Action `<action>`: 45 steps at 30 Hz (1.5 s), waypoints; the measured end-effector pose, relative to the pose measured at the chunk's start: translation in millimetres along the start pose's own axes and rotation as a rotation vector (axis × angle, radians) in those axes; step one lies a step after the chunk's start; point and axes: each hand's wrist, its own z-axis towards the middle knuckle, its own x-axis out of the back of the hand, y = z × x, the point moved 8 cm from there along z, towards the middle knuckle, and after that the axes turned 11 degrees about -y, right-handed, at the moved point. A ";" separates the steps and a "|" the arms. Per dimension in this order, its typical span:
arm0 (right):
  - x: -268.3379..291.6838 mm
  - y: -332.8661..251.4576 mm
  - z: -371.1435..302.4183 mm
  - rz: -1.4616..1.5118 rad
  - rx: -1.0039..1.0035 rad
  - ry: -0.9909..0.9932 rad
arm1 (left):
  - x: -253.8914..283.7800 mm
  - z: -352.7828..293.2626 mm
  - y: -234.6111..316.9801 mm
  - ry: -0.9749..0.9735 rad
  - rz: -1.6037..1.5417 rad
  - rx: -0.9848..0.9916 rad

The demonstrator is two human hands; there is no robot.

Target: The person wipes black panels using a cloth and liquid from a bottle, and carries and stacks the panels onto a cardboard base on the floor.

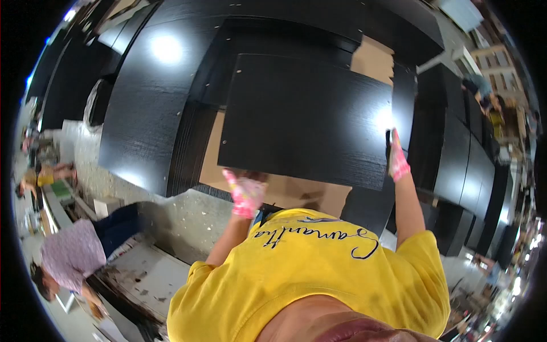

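Note:
A large black panel point(307, 117) with small round holes near its left corners lies over other black boards. My left hand point(246, 195), in a pink and white glove, is at the panel's near edge by the left corner. Its thumb stands apart from the fingers, which look dark and partly blurred. My right hand point(399, 159), gloved alike, is beside the panel's right edge with its fingers stretched out straight. A dark patch shows on its panel side; whether that is the glove's palm or something held is unclear. Brown cardboard point(296, 192) shows under the panel's near edge.
Stacked black boards point(145, 108) stand to the left, with more black stacks point(456, 148) at right. A person in a patterned top point(74, 253) is at lower left beside a pale board. Another person point(484, 94) is at far right near wooden racks point(501, 62).

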 end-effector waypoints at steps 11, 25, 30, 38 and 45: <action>-23.6 9.0 18.3 -0.194 0.161 0.245 | -29.0 59.0 3.8 -0.120 -0.312 -0.001; -111.4 -41.6 95.6 -0.103 0.148 0.163 | -89.0 151.1 71.8 -0.203 -0.019 -0.078; -120.0 -41.9 103.4 -0.134 0.188 0.159 | -96.3 159.5 77.9 -0.113 -0.029 -0.026; -74.5 -11.0 134.5 0.199 0.104 -0.048 | -62.9 165.7 56.8 -0.083 0.102 -0.101; -26.5 -3.6 149.2 0.001 0.113 0.281 | -96.7 172.3 14.3 -0.119 -0.032 -0.323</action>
